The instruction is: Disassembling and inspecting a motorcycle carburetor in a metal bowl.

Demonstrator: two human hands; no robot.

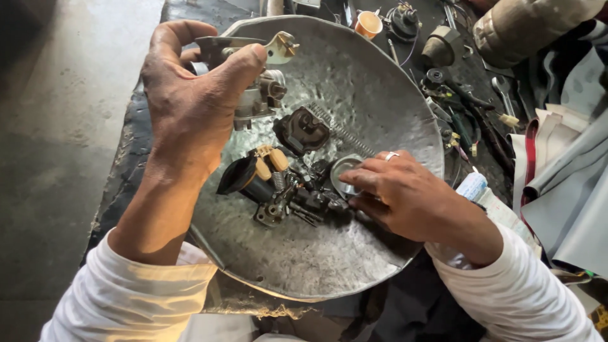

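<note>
A wide, dented metal pan (373, 95) fills most of the view, resting on a dark, grimy desk (136, 152) with bare concrete floor (57, 126) off to the left; both forearms come in from below in white sleeves (126, 297). To the right of the pan lie folded grey sheets (570, 190) and a scatter of tools (475, 114), a spanner among them, with a small orange cup (368, 24) at the far edge.

The left hand (190, 107) is raised over the pan's far-left side; its grip is closed, thumb and fingers wrapped around a grey metal carburettor body (263, 95) with a bracket and lever sticking out above the fingers; the body is held clear of the pan floor.

The right hand (405, 190), a ring on one finger, reaches into the middle of the pan; its grip is pinched lightly on a small round metal cap (344, 174), fingertips on its rim, the cap sitting low among the loose parts; whether it is lifted or resting I cannot tell.

Just left of that hand lies a heap of small parts (291, 199): a black funnel-shaped piece (237, 176), two tan floats (271, 161), short springs and screws; behind them sits a black moulded cover (303, 130), and beside it a long thin coil spring (342, 133) lies slantwise on the pan.
</note>
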